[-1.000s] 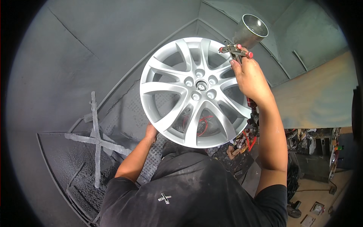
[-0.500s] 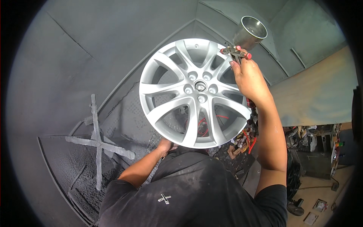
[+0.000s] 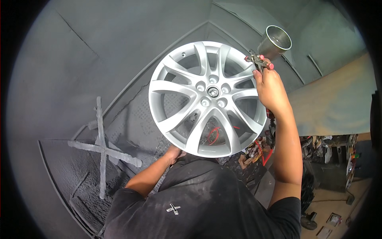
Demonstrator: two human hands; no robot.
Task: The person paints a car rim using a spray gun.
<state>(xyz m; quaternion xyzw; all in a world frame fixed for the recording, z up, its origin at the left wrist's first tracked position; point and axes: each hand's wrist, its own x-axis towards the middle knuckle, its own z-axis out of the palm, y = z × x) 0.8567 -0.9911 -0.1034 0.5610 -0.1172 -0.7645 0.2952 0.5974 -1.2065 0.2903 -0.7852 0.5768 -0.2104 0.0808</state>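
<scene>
Sitting in the right fingers (image 3: 259, 78) is a spray gun (image 3: 258, 61).

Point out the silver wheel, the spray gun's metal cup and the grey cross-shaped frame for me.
Silver wheel (image 3: 203, 94): head view, on the hub, left of its centre.
Metal cup (image 3: 269, 48): head view, on its outer wall.
Grey cross-shaped frame (image 3: 103, 150): head view, where its bars cross.

The person's right hand (image 3: 272, 91) grips a spray gun (image 3: 259, 62) with a metal cup (image 3: 272, 48) beside the upper right rim of a silver wheel (image 3: 213, 104). The left hand (image 3: 174, 153), partly hidden, is at its lower edge. A grey cross-shaped frame (image 3: 102, 149) is left.
</scene>
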